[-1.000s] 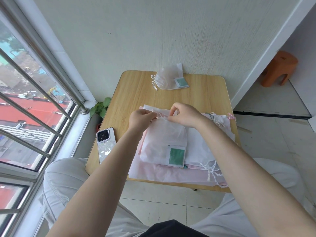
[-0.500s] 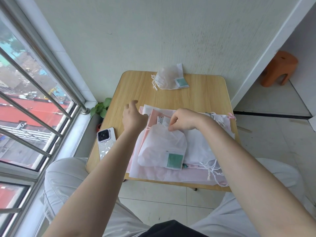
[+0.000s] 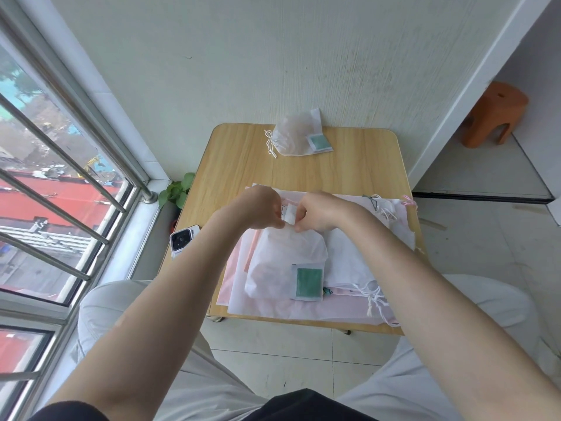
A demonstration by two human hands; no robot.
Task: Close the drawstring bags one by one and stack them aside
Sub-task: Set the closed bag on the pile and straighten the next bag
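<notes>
Two hands, left (image 3: 261, 208) and right (image 3: 318, 212), pinch top bag (image 3: 285, 262) mouth; one closed bag (image 3: 296, 135) far.

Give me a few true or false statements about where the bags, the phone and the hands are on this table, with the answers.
1. Both hands, left hand and right hand, pinch the mouth of the white translucent drawstring bag with a green label. True.
2. The white phone lies at the table's right edge. False: left edge, by the window.
3. A closed whitish drawstring bag lies apart at the far side of the wooden table. True.
4. The held bag lies on bare wood. False: on a pile of pink and white bags.
</notes>
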